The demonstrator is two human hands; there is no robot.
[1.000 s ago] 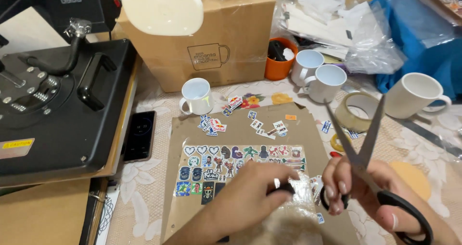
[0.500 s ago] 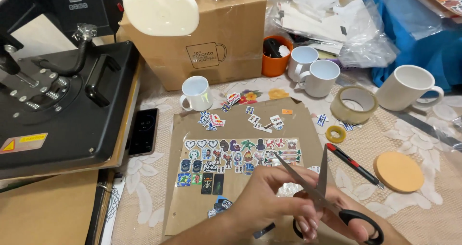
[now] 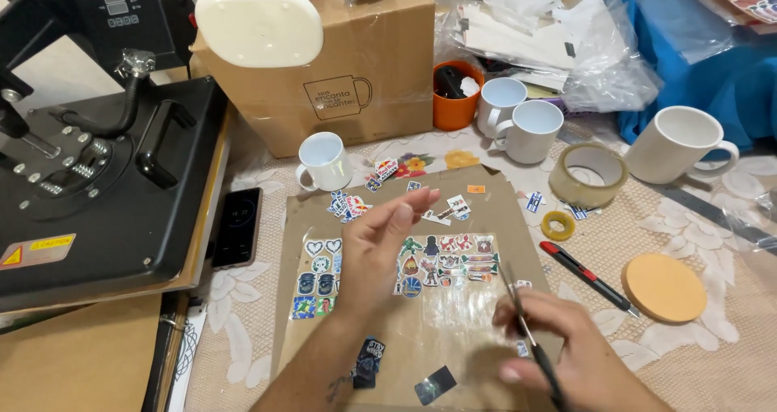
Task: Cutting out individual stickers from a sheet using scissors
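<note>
On my far left sits the black heat press (image 3: 97, 169), then a dark phone (image 3: 236, 227) beside the brown cardboard sheet (image 3: 486, 218) covered in small stickers (image 3: 441, 262). My left hand (image 3: 380, 246) hovers open over those stickers, holding nothing. My right hand (image 3: 558, 343) is clamped on the scissors (image 3: 522, 323), blades pointing up over the sheet.

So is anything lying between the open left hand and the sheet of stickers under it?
Nothing visible. The left hand hangs open right over the sticker sheet on the brown cardboard, with no object between them. The right hand holds the scissors off to the side, not under the left hand.
</note>
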